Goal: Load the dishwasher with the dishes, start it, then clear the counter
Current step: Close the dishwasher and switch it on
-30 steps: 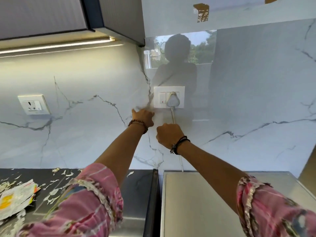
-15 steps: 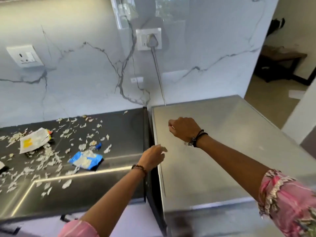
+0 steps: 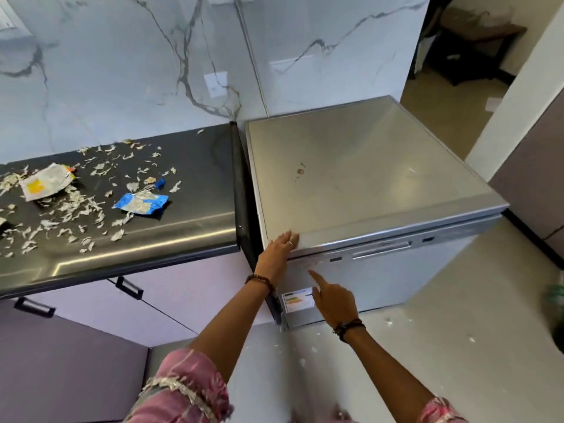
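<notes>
The silver dishwasher [image 3: 366, 166] stands right of the black counter [image 3: 183, 233], its door closed. My left hand [image 3: 279, 248] rests with straight fingers on the front left corner of the dishwasher's top. My right hand [image 3: 331, 296] points its index finger at the left end of the control strip [image 3: 335, 259] on the door's upper edge, the other fingers curled; whether the fingertip touches a button is unclear. No dishes are in view.
Torn paper scraps [image 3: 61, 206], a blue wrapper [image 3: 142, 204] and a white-yellow wrapper [image 3: 45, 183] litter the counter. A cable [image 3: 253, 65] runs down the marble wall behind the dishwasher. Small scraps lie on the floor [image 3: 457, 346]. Drawer handles [image 3: 129, 288] sit below the counter.
My view has tilted down from the wall socket to the dishwasher's front. Both hands came down from the plug: the left onto the top's corner, the right to the control strip.
</notes>
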